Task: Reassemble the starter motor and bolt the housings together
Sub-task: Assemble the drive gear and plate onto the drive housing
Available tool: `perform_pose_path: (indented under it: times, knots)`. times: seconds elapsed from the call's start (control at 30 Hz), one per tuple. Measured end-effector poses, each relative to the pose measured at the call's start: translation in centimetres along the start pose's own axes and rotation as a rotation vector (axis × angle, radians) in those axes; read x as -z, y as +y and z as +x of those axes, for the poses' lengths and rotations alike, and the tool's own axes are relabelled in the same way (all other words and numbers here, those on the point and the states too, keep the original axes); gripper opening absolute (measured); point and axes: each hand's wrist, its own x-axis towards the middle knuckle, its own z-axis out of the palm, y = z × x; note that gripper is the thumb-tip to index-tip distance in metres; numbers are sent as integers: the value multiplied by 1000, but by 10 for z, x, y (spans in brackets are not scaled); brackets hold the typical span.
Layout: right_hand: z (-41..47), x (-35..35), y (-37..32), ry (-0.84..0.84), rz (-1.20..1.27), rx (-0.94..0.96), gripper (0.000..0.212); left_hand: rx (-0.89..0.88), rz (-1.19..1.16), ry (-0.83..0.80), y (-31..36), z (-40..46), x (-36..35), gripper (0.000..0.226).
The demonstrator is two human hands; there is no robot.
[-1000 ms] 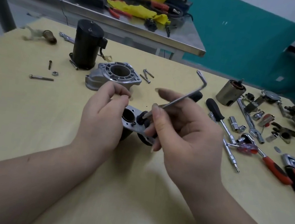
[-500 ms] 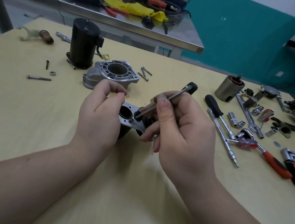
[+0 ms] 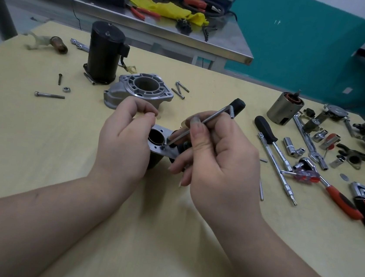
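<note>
Light: bright, even, from overhead | Shadows: soft, faint under arms on bench (image 3: 39, 145) | Glare: sheen on steel table (image 3: 211, 39), glints on chrome tools (image 3: 286, 173) | Focus: centre fairly sharp, slight softness overall, far clutter blurred | Distortion: wide-angle bowing at edges, right margin smeared

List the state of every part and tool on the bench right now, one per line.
Left hand: grips the plated housing, steadying it.
Right hand: pinches the hex key.
Hex key: tilted, tip seated in a bolt on the plate.
Plated housing: held, bore facing up.
Black motor can: standing upright.
Grey nose housing: loose, opening up.
Armature sleeve: upright, tilted slightly.
Long bolt: lying loose.
Red-handled ratchet: lying idle.
</note>
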Motion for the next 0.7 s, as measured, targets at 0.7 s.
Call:
perform_pose_path:
  times: [0.7]
  knots:
    - [7, -11, -9, 97, 149, -106, 24, 13, -8, -4, 2, 0, 0, 16]
